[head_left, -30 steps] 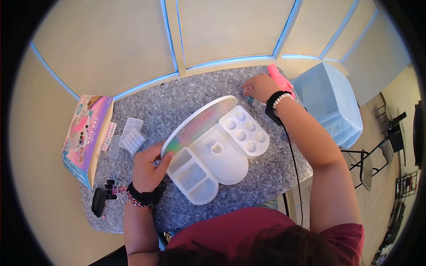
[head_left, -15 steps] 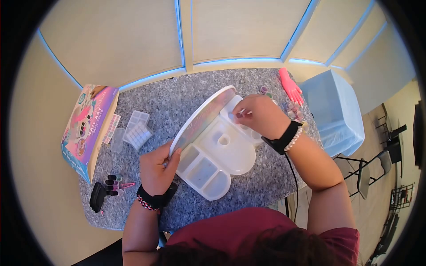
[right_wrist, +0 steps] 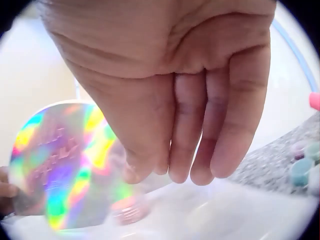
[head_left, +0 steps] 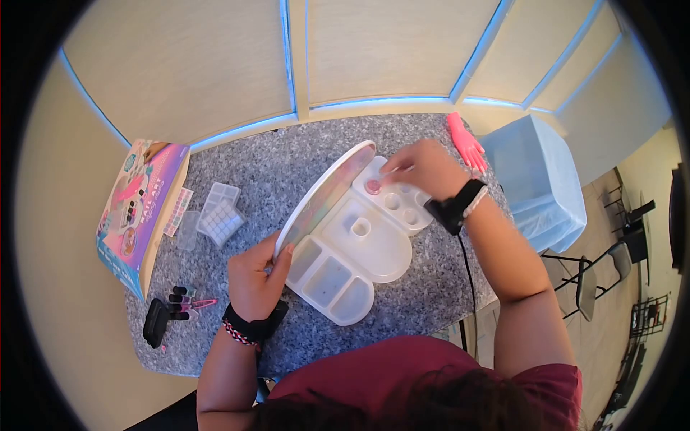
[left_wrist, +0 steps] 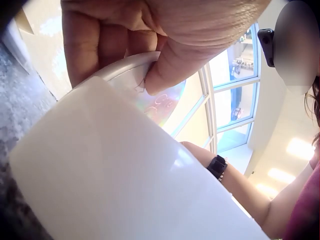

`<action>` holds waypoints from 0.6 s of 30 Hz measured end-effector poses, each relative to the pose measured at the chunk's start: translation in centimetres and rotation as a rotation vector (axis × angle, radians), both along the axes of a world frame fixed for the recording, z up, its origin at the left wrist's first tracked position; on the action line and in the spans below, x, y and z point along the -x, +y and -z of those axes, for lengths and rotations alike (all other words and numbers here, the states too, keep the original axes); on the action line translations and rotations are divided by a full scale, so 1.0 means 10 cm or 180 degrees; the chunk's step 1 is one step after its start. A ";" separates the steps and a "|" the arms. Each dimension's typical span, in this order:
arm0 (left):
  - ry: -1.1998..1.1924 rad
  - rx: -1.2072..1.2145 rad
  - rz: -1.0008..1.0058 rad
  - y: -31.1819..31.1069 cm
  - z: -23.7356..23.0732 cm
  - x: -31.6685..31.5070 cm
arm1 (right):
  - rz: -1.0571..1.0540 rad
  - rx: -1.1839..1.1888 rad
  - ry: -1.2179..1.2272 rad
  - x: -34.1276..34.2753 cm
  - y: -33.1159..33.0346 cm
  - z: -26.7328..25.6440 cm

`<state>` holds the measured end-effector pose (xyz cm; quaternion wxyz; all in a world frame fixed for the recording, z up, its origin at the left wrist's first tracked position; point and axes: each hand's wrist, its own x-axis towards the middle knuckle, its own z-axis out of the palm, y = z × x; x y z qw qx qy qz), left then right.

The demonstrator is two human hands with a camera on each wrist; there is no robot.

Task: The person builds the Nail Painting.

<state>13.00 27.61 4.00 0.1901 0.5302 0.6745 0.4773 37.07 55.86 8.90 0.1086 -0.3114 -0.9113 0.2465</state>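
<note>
A white compartment tray [head_left: 388,267] with an upright iridescent lid [head_left: 321,192] lies on the granite-look table. My left hand [head_left: 253,279] grips the lid's near end, thumb on the inner face and fingers behind, as the left wrist view shows of the lid [left_wrist: 172,102]. A small pink jar [head_left: 373,187] sits in a round well at the tray's far end. Just above and beside that jar is my right hand [head_left: 425,171]; in the right wrist view its extended fingers hold nothing, with the pink jar [right_wrist: 129,212] below them.
On the left are a nail art box [head_left: 141,208], a sticker sheet [head_left: 177,212], clear organisers [head_left: 221,215], small bottles [head_left: 181,303] and a black case [head_left: 155,323]. A pink model hand [head_left: 466,144] and small jars [right_wrist: 302,171] are at the right.
My right hand has come from the table's far right to the tray, and the pink jar it held is now in a well, let go. The left hand keeps its grip on the lid.
</note>
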 end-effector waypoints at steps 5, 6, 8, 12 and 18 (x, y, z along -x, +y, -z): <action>-0.0089 -0.0073 -0.0007 0.00 0.07 0.00 | 0.1237 -0.0803 -0.0546 -0.25 0.76 0.38; -0.0166 -0.0140 -0.0011 0.01 0.08 0.00 | 0.1499 -0.1271 -0.0645 -0.27 0.84 0.47; -0.0119 -0.0057 0.0009 0.00 0.02 0.02 | 0.1368 -0.1134 -0.0844 -0.29 1.01 0.59; -0.0048 0.0007 0.0007 0.00 0.02 0.02 | 0.0965 -0.1187 -0.0558 -0.27 1.01 0.63; -0.0041 0.0087 0.0036 0.00 0.04 0.05 | 0.0285 -0.0016 0.0517 0.05 0.02 -0.04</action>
